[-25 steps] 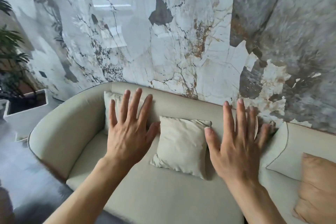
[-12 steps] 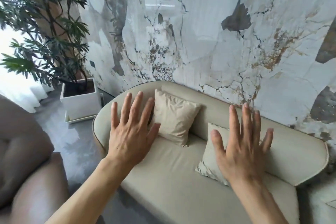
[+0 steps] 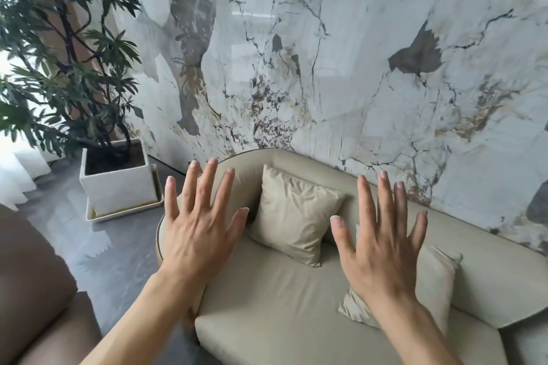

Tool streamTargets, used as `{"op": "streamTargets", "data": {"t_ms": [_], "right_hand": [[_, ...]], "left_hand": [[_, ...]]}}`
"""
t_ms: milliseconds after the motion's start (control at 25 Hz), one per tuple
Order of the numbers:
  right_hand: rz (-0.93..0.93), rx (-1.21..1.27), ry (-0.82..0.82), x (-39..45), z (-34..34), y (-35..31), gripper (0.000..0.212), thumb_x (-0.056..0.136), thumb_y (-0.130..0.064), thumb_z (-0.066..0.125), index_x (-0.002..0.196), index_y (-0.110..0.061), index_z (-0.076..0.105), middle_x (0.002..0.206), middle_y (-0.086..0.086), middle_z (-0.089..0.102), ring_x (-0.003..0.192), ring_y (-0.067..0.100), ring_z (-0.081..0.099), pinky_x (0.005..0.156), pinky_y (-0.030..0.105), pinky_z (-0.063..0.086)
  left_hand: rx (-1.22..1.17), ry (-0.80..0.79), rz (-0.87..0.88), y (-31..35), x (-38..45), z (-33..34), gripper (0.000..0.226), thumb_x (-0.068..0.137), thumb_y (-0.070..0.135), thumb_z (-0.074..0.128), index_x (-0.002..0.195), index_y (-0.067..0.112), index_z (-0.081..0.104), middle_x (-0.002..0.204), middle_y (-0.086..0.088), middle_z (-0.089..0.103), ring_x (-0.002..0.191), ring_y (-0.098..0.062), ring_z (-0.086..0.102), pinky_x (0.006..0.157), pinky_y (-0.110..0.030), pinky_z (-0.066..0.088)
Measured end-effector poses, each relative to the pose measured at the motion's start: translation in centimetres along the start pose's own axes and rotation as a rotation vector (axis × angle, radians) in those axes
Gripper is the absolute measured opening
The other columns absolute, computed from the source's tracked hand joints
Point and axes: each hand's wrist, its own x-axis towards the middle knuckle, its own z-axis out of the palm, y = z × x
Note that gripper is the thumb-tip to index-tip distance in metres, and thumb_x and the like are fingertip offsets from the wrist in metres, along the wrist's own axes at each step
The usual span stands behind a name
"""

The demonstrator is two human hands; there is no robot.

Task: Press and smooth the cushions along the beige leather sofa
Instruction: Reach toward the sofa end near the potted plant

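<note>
Head view: both hands raised, palms down, fingers spread wide, holding nothing. Left hand (image 3: 197, 231) hovers over the sofa's (image 3: 267, 305) rounded left arm; right hand (image 3: 376, 249) hovers in front of the near cushion (image 3: 436, 284), hiding its left part. Far cushion (image 3: 296, 216) leans on the backrest between the hands, beyond them. Seat runs left to right; right hand seems nearer a cushion. Open seat below. Planter (image 3: 118, 184) stands well left.

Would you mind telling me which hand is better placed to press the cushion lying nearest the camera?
Right. The right hand already overlaps that nearer cushion; the left hand hangs over the sofa's armrest.
</note>
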Motion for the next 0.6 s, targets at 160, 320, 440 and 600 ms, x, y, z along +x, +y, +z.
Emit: {"op": "streamTargets", "data": {"t_ms": [160,320,440,600], "right_hand": [[-0.015,0.009,0.001,4.2,4.7,-2.0,0.070,0.092,-0.057,0.032,0.152,-0.020,0.029,0.161,0.010,0.024,0.148,0.029,0.018,0.113,0.060,0.012],[0.013,0.032,-0.010,8.7,9.3,-3.6,0.070,0.093,-0.058,0.026,0.151,-0.019,0.029,0.161,0.010,0.024,0.148,0.029,0.018,0.113,0.061,0.013],[0.053,0.044,-0.030,11.6,12.3,-3.7,0.070,0.092,-0.057,0.028,0.151,-0.020,0.028,0.161,0.010,0.024,0.148,0.028,0.018,0.112,0.062,0.014],[0.115,0.033,-0.053,13.4,15.3,-3.4,0.072,0.092,-0.059,0.025,0.149,-0.017,0.034,0.160,0.011,0.027,0.145,0.033,0.026,0.111,0.063,0.017]], "left_hand": [[0.015,0.022,-0.018,-3.4,4.0,2.8,0.065,0.091,0.049,0.037,0.147,0.017,0.042,0.157,-0.013,0.035,0.147,-0.034,0.023,0.119,-0.057,0.008],[0.055,0.018,0.012,-5.7,9.5,5.9,0.064,0.092,0.050,0.038,0.146,0.016,0.042,0.156,-0.013,0.036,0.147,-0.034,0.022,0.119,-0.057,0.008],[0.083,-0.007,0.061,-6.2,13.2,8.8,0.064,0.092,0.050,0.039,0.147,0.017,0.040,0.156,-0.013,0.036,0.147,-0.034,0.022,0.119,-0.054,0.005],[0.095,-0.063,0.115,-6.3,16.5,12.1,0.064,0.091,0.050,0.040,0.147,0.018,0.040,0.156,-0.012,0.036,0.147,-0.033,0.023,0.119,-0.056,0.008]]}}
